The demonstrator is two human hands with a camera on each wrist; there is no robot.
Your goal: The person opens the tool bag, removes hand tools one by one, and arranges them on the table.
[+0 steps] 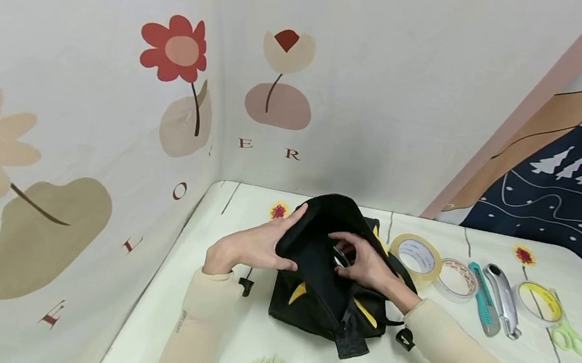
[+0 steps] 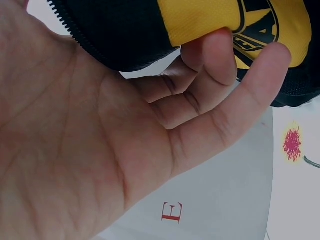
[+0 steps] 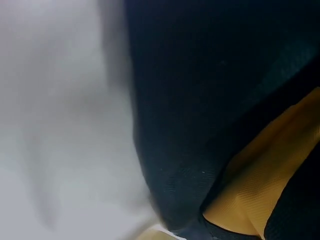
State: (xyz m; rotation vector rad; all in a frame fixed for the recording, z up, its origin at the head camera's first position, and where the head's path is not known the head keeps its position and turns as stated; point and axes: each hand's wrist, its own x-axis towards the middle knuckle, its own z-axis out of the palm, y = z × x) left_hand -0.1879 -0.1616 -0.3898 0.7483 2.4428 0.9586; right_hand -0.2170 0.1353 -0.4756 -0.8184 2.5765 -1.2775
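Note:
A black bag with yellow patches stands on the table, its zippered mouth spread wide. My left hand holds the left side of the rim, thumb toward the front. In the left wrist view, fingers of that hand bend against the bag's yellow-printed outside, beside the zip. My right hand reaches into the mouth and pinches a small black object with a whitish part; I cannot tell its kind. Dark cloth and a yellow patch of the bag fill much of the right wrist view, which hides that hand.
Right of the bag lie a wide tape roll, a thinner roll, a teal utility knife, a silver-grey cutter-like tool, a yellow-cored roll and green scissors. A fabric-covered wall stands behind.

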